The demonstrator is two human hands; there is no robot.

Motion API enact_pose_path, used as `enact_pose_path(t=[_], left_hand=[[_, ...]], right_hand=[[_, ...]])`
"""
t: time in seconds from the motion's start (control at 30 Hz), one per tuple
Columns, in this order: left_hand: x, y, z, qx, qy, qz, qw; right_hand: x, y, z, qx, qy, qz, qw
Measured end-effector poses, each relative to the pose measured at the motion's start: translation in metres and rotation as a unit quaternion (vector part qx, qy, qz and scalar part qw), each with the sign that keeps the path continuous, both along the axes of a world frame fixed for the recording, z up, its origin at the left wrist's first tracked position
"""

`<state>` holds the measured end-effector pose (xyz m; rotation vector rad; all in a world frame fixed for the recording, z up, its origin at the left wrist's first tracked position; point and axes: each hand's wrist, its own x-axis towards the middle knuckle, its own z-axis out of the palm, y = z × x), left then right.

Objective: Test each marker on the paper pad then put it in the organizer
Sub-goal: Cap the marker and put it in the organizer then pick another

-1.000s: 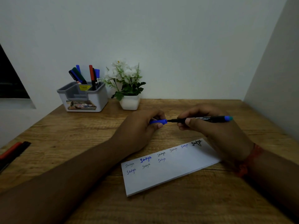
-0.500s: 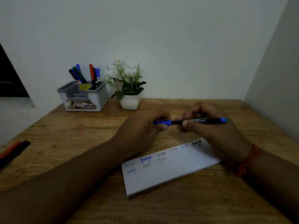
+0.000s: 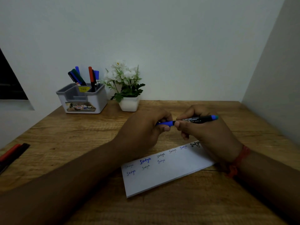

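Several markers [image 3: 81,77] in organizer [image 3: 84,99], pad [image 3: 164,172] inscribed; left hand [image 3: 144,132] pinching blue cap [image 3: 165,123], right hand [image 3: 206,132] gripping marker barrel [image 3: 194,119]; more markers [image 3: 12,153] untested.

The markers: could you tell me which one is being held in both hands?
The blue-capped black marker, left hand on its cap, right hand on its barrel. Others stand in the organizer.

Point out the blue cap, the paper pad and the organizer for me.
blue cap [image 3: 165,123], head view, on the cap's middle between the two hands.
paper pad [image 3: 162,177], head view, on the blank part of the sheet.
organizer [image 3: 100,101], head view, on its right outer wall.
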<state>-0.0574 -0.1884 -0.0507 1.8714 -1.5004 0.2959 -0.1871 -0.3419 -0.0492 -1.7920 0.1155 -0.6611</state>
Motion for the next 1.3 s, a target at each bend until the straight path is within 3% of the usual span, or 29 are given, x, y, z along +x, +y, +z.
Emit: enact_pose_path(t=[0.13,0.23,0.37,0.6,0.9,1.0,1.17,1.3], left_hand=[[0.005,-0.004,-0.001,-0.03,-0.017,0.018,0.999],[0.012,0.0,-0.002,-0.016,-0.097,0.033,0.995],[0.031,0.011,0.004,0.044,-0.217,0.121,0.968],[0.061,0.035,0.019,0.112,-0.22,0.244,0.938],[0.109,0.135,0.017,0.144,-0.195,0.367,0.898],[0.127,0.166,0.009,0.167,-0.176,0.391,0.888],[0.142,0.196,0.006,0.166,-0.125,0.416,0.885],[0.142,0.203,0.012,0.164,-0.074,0.419,0.89]], right_hand=[[0.007,-0.003,0.0,0.036,0.013,-0.009,0.999],[0.012,-0.005,0.003,0.125,0.003,-0.001,0.992],[0.015,-0.007,0.009,0.147,0.028,-0.035,0.988],[0.05,0.018,0.026,0.177,0.101,0.043,0.978],[0.128,0.093,0.04,-0.003,0.174,0.09,0.981],[0.156,0.115,0.054,-0.143,0.153,0.031,0.977],[0.211,0.14,0.088,-0.378,0.086,-0.081,0.918],[0.255,0.153,0.117,-0.536,0.11,-0.143,0.825]])
